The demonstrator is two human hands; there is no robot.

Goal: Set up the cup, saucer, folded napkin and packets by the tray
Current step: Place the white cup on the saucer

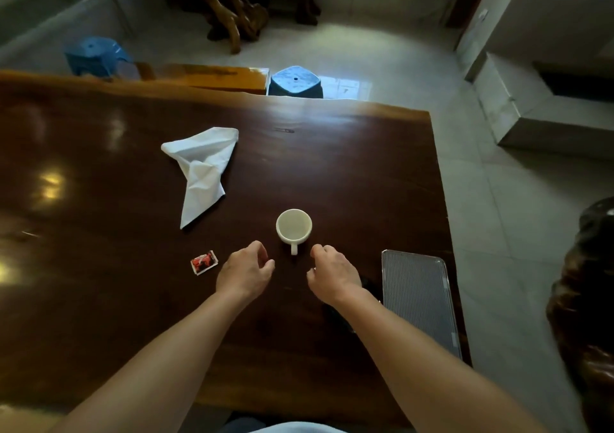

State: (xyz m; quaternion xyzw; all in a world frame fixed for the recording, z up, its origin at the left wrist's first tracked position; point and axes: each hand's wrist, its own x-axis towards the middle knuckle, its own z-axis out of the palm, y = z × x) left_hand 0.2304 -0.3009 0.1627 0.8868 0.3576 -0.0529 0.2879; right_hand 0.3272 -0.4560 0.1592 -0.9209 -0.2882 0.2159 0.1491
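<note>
The white cup (294, 226) stands on the desk (99, 299), handle toward the person; left grip (246, 271) and right grip (332, 276) flank the handle, both released, fingers loosely curled. The napkin (202, 170) lies crumpled beyond; a red packet (203, 262) sits beside the left grip; the tray (418, 299) lies right.

Probably a home: slab wood table (299, 166), tiled floor (382, 50), plastic stools (295, 81).

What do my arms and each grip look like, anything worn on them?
The left forearm and right forearm are bare as far as the frame shows, with no sleeves in view. The left grip and right grip wear no gloves, and no watch or bracelet shows on either wrist. Rings are too small to tell. Pale blue clothing shows at the bottom edge.
</note>
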